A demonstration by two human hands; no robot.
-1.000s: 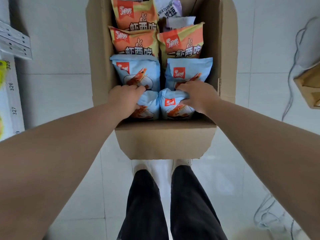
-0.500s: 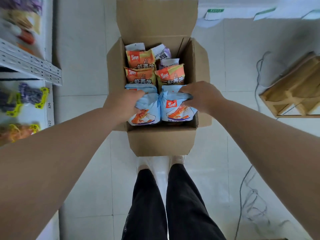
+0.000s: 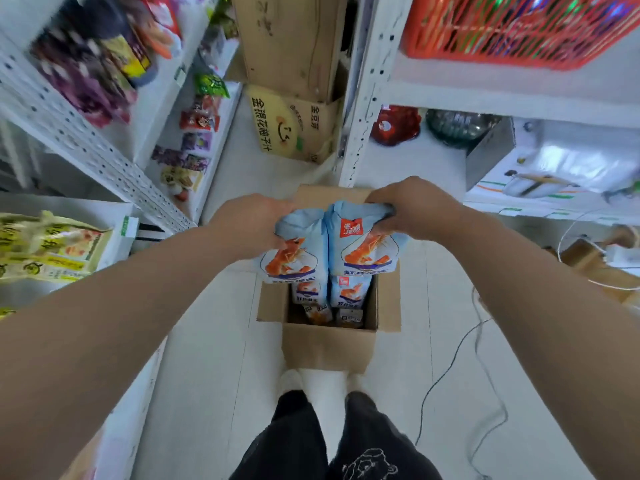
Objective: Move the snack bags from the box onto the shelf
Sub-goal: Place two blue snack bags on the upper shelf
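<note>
Two bare arms [image 3: 114, 317], bare left hand [image 3: 250, 220], bare right hand [image 3: 417, 209], loose black trousers [image 3: 294, 441], small white line drawing [image 3: 369, 462] of a curly animal on the right leg, white shoes [image 3: 291, 381] with round toes

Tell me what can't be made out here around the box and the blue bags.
Head view:
1. Far part of the box: hidden behind the left blue bag and right blue bag; remaining bags uncountable.
2. Fingertips of the left hand and right hand: tucked behind the bag tops.
3. The packets on the left shelf: motion-blurred, labels unreadable.
4. The red basket: cut off by the top edge.
</note>
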